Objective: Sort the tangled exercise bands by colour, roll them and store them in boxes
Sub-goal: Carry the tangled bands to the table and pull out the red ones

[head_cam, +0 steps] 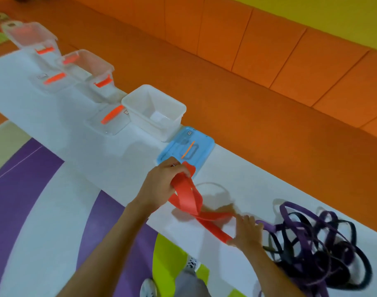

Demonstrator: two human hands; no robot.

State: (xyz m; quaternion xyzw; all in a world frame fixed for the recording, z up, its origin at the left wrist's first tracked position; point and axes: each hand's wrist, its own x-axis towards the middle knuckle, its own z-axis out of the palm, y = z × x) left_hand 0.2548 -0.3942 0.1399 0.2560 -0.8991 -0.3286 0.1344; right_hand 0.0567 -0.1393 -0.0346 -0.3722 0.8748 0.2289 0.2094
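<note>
The left hand (pixel 161 185) is curling its fingers tightly round several gathered loops of a wide, flat red rubber exercise band (pixel 189 200), holding them lifted just above the long white desk (pixel 61 116). From that fist the red band is twisting down and running along the desk surface to the right hand (pixel 246 232), where its far end is disappearing under the palm. The right hand is lying over that end with fingers only slightly bent, pressing it to the desk; whether the thumb is pinching it underneath I cannot tell.

Just beyond the right hand's fingertips, touching or nearly touching them, a tangled heap of thin purple and black exercise bands (pixel 316 243) is sitting on the desk. Just past the left hand's knuckles a flat translucent blue plastic lid (pixel 202 146) is lying, the red loops overlapping its near corner. Beyond the lid an open, white translucent plastic box (pixel 172 123) is standing. Farther from the left hand, a clear lid with an orange handle (pixel 108 121) is resting, and two clear plastic boxes with orange latches (pixel 89 67) are standing in a row.
</note>
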